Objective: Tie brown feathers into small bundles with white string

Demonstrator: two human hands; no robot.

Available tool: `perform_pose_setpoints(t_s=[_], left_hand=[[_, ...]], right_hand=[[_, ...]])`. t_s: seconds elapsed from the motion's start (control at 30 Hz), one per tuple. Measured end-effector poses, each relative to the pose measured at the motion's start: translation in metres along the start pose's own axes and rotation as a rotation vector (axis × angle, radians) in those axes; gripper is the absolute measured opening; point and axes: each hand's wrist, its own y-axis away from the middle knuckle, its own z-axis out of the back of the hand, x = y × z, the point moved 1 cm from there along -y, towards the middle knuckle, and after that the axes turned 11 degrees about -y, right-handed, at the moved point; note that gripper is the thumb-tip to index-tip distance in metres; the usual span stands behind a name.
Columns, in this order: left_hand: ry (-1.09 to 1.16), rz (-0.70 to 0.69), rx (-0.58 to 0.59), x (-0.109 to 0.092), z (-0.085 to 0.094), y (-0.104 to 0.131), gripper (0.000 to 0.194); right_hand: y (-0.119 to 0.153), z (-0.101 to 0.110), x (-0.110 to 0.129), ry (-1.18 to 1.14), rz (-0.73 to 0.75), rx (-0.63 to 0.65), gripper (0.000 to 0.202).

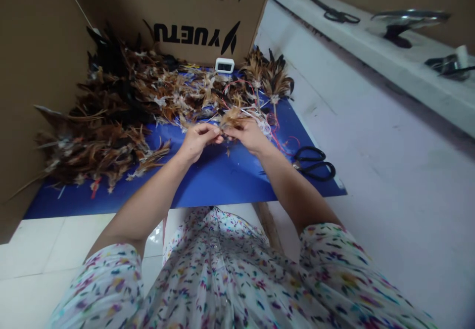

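Over the middle of a blue table point(208, 185), my two hands meet at a small bunch of brown feathers point(233, 117). My left hand point(200, 140) pinches its lower end between thumb and fingers. From the other side my right hand point(249, 135) is closed on the same feathers, fingertips almost touching those of the left. The exact grip is partly hidden by the fingers. Just beyond lie loops of white strip point(261, 121) and thin red string point(275, 133). Black-handled scissors point(313, 163) rest to the right of my right forearm.
Heaps of brown and black feathers point(100, 146) cover the table's left and back. Two feather bundles point(276, 79) stand at the back right. A small white digital clock point(224, 65) sits before a cardboard box point(185, 2). A ledge point(356, 37) on the right bears more scissors point(339, 16).
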Motion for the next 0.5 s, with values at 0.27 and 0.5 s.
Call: perform_pose_setpoints(t_s=[0.27,0.5], left_hand=[[-0.114,-0.027,-0.104,0.005,0.000,-0.002,0.033],[-0.618,-0.256,-0.202,0.001,0.001,0.002,0.016]], right_hand=[[0.012,-0.006,-0.013,0.178,0.131,-0.119,0.025],[0.029,-0.016,-0.004,0.627,0.335,-0.124,0.014]])
